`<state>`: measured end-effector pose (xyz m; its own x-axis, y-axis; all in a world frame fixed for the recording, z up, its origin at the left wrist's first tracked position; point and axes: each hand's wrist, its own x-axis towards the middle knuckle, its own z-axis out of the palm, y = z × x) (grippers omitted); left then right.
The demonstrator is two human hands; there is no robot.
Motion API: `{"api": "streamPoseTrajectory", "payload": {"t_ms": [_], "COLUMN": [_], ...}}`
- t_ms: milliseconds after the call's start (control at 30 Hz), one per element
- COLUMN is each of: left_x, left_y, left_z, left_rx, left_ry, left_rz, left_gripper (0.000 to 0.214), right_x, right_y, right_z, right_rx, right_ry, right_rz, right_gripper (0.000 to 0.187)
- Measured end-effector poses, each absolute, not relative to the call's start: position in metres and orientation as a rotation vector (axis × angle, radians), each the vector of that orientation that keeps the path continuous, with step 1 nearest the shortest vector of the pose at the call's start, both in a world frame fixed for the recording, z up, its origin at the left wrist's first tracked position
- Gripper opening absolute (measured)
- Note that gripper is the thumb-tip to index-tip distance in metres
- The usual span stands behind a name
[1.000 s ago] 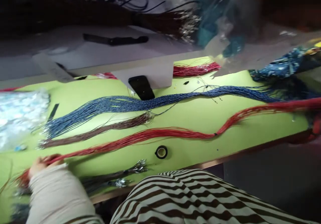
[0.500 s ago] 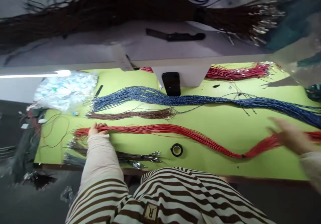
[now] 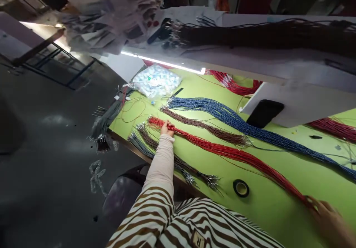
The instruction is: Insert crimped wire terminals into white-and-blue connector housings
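A single capital letter "R" is showing in dark print on a small tan patch, which is sitting on the brown-and-white striped garment at the bottom edge of the head view, and the letter is standing tilted there. The clear bag of small white pieces is lying at the far end of the green tabletop, and any marking on it is coming out too blurred to read.

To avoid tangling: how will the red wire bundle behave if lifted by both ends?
Probably floppy: the red wire bundle lies in a loose curve from left hand to right hand, so it should sag. Its many thin strands may splay. Unlikely to roll.
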<state>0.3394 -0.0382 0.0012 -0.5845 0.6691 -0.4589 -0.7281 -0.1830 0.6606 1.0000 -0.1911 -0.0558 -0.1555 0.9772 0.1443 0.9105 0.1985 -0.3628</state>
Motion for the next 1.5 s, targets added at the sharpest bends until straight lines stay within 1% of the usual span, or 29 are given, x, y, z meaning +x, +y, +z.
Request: {"api": "streamPoseTrajectory", "payload": {"t_ms": [67, 100, 167, 267, 333, 400, 500, 567, 667, 733, 800, 900, 1033, 1133, 1200, 1267, 1300, 1400, 1433, 1500], "left_x": [0.339, 0.339, 0.342, 0.347, 0.350, 0.350, 0.349, 0.348, 0.346, 0.343, 0.338, 0.324, 0.298, 0.281, 0.274, 0.271, 0.270, 0.269, 0.268, 0.266], "left_y": [-0.040, -0.040, -0.042, -0.049, -0.058, -0.068, -0.086, -0.095, -0.104, -0.106, -0.106, -0.102, -0.097, -0.095, -0.093, -0.091, -0.089, -0.083, -0.082, -0.079], "left_z": [-0.004, -0.006, -0.007, -0.002, 0.005, 0.015, 0.027, 0.034, 0.043, 0.048, 0.050, 0.047, 0.033, 0.021, 0.014, 0.007, 0.004, -0.003, -0.004, -0.004], "left_rx": [-0.072, -0.058, -0.011, 0.079, 0.150, 0.233, 0.349, 0.406, 0.451, 0.450, 0.423, 0.341, 0.178, 0.071, 0.010, -0.054, -0.088, -0.184, -0.207, -0.230], "left_ry": [1.152, 1.175, 1.200, 1.204, 1.181, 1.137, 1.060, 1.008, 0.924, 0.867, 0.816, 0.742, 0.641, 0.578, 0.564, 0.577, 0.593, 0.654, 0.673, 0.697], "left_rz": [1.922, 1.935, 1.950, 1.929, 1.885, 1.823, 1.722, 1.659, 1.596, 1.572, 1.552, 1.532, 1.500, 1.422, 1.370, 1.343, 1.337, 1.326, 1.322, 1.311], "left_gripper": [0.022, 0.022, 0.024, 0.029, 0.031, 0.030, 0.027, 0.025, 0.018, 0.013, 0.008, 0.009, 0.019, 0.028, 0.024, 0.013, 0.012, 0.030, 0.036, 0.042], "right_x": [0.960, 0.928, 0.844, 0.689, 0.583, 0.488, 0.373, 0.317, 0.259, 0.234, 0.221, 0.221, 0.242, 0.263, 0.273, 0.279, 0.282, 0.289, 0.291, 0.297], "right_y": [-0.163, -0.148, -0.113, -0.063, -0.033, -0.006, 0.026, 0.039, 0.044, 0.038, 0.030, 0.019, 0.014, 0.013, 0.010, 0.005, 0.002, -0.004, -0.004, -0.001], "right_z": [-0.032, -0.018, 0.017, 0.073, 0.109, 0.140, 0.179, 0.197, 0.211, 0.215, 0.218, 0.226, 0.239, 0.246, 0.250, 0.254, 0.257, 0.271, 0.277, 0.285], "right_rx": [-1.740, -1.751, -1.711, -1.276, -1.029, -0.875, -0.932, -1.079, -1.248, -1.232, -1.181, -1.091, -0.984, -1.004, -1.032, -1.048, -1.055, -1.067, -1.047, -0.952], "right_ry": [-2.209, -2.239, -2.297, -2.436, -2.452, -2.442, -2.507, -2.727, -3.065, -3.105, -3.039, -2.771, -2.417, -2.284, -2.219, -2.177, -2.157, -2.086, -2.060, -2.039], "right_rz": [0.213, 0.223, 0.319, 0.519, 0.581, 0.623, 0.698, 0.875, 1.218, 1.314, 1.310, 1.248, 0.945, 0.836, 0.823, 0.847, 0.854, 0.789, 0.745, 0.642], "right_gripper": [0.055, 0.057, 0.052, 0.043, 0.039, 0.036, 0.038, 0.040, 0.030, 0.018, 0.009, 0.017, 0.025, 0.027, 0.034, 0.044, 0.050, 0.060, 0.059, 0.052]}}
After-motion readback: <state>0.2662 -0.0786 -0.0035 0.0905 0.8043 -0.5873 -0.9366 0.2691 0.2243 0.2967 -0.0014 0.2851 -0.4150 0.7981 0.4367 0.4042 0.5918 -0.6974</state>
